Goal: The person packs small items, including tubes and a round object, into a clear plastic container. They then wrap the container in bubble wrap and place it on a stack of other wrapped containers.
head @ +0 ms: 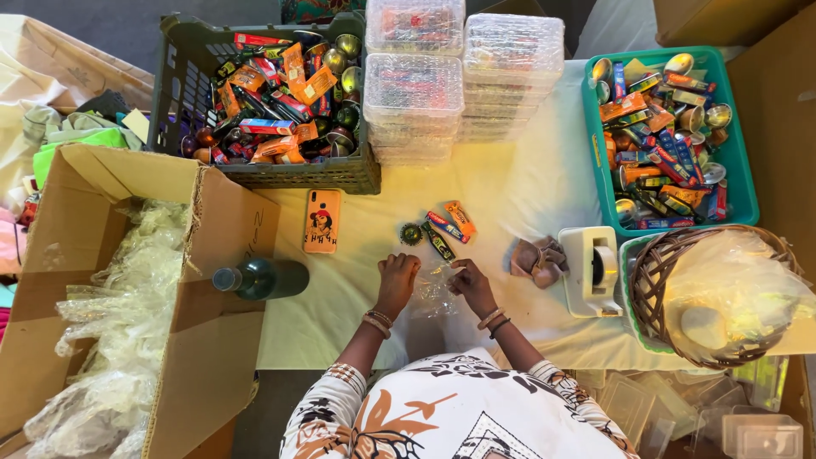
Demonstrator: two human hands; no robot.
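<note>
Both hands pinch one small clear plastic bag [433, 289] on the white-covered worktop [527, 187]: we see left hand [397, 280] and right hand [470, 285] fingers closed on its edges, spreading it, small packets [444, 225] just beyond.

Both forearms reach forward, left hand [397, 279] and right hand [473, 285] close together, fingers curled inward.
</note>
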